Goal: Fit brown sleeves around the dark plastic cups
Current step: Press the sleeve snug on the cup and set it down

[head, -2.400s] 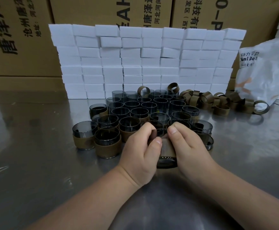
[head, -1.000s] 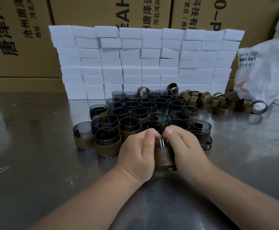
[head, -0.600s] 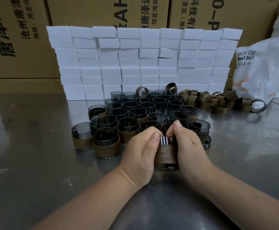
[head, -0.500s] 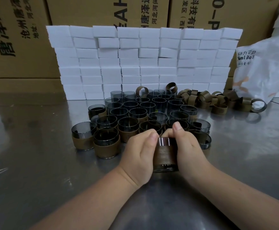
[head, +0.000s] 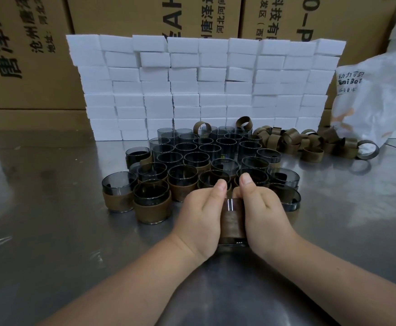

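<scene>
Being clasped at the near middle of the steel table, one dark cup is pinned between the left hand and the right hand, with a palm pressed to each side. Both thumbs are laid over its far, upper edge, tips close together but not touching. The other fingers are hidden behind the cup, so their curl cannot be told.

The brown sleeve is wrapped round the cup's middle; a clear band is seen beyond it at the far end and a dark rim at the near end. The cup's long axis is thus run from near to far, straight between the hands, with neither hand nearer. Any seating push, it is judged, would be made along that axis. Whether the base is rested on the table cannot be made out. Finished cups are massed just to the left, and loose sleeves are heaped far right.
</scene>
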